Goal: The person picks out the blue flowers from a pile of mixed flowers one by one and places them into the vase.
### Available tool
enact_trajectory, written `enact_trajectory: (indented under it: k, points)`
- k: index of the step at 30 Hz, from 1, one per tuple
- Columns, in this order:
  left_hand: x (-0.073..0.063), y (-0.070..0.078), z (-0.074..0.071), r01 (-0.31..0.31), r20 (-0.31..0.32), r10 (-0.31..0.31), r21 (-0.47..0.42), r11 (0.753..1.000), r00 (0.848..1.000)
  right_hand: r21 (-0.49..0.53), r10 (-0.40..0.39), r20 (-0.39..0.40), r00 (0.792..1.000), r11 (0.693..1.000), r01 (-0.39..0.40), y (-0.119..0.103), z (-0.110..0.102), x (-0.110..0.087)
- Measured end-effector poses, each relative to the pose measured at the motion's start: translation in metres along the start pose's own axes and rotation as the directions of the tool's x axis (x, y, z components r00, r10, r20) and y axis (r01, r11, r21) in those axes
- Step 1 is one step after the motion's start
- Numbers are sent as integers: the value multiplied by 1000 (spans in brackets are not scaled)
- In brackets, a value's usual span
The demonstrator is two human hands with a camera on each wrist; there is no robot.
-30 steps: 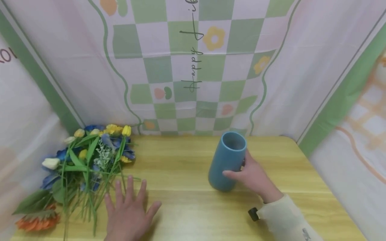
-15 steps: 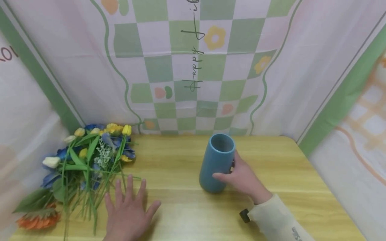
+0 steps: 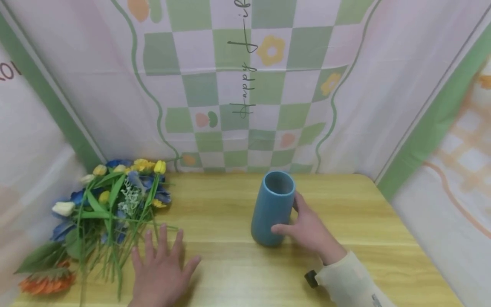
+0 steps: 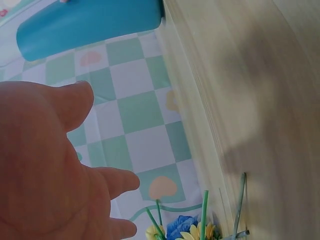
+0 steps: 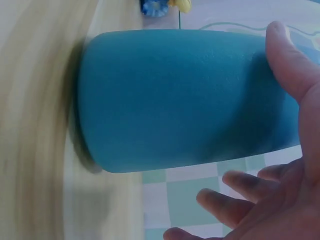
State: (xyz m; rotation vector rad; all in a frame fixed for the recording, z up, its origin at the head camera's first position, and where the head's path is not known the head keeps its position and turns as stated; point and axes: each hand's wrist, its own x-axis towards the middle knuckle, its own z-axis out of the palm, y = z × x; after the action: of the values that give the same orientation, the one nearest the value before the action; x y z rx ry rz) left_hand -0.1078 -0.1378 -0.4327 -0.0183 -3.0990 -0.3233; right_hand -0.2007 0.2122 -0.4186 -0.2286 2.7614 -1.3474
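Vase (image 3: 270, 213) upright on table (image 3: 215, 204), right hand (image 3: 310, 230) at its right.
Right fingers loose and parted, thumb over the vase's side; firm contact unclear. Left of the vase, left hand (image 3: 160, 270) spreads wide, holding nothing; flowers (image 3: 116, 190) farther left, cloth (image 3: 268, 87) behind.

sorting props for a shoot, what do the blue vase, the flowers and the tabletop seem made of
Blue vase: perhaps ceramic, though plastic is possible; mostly smooth, satin, opaque, with a soft sheen.
Flowers: probably artificial, fabric petals and plastic stems; the stems look evenly green and smooth, mostly matte.
Tabletop: wood or wood-look laminate; straight grain streaks and a soft glare suggest a semi-gloss finish.
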Motion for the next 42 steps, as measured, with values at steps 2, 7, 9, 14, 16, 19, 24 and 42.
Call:
enact_trajectory:
  k: [2,7,9,14,16,19,24,42]
  points:
    - [0,-2,0,3,3,-3,-5,1000,1000,-21,-16,6,1000,1000,16,1,3,-1]
    - [-1,-5,-1,13,27,-12,-26,1000,1000,-22,-31,22,999,999,31,-1,8,-2]
    - [-1,-6,-2,11,17,-11,-19,1000,1000,-7,-14,20,1000,1000,14,-4,8,-2]
    - [1,-14,-1,4,-18,-4,0,1000,1000,-10,6,22,1000,1000,-6,-7,6,-3]
    - [2,-19,-1,1,-21,-1,3,1000,1000,-19,5,21,1000,1000,-4,-7,5,-3]
    - [3,-29,-2,0,-33,1,26,1000,999,-39,-6,30,1000,999,7,-3,5,-5]
    - [13,-47,-10,4,-58,-2,36,999,998,-123,-8,36,999,992,12,8,-10,-16]
    - [49,-88,-42,92,-29,-93,-61,994,995,-520,-268,-192,944,843,134,37,-33,-73]
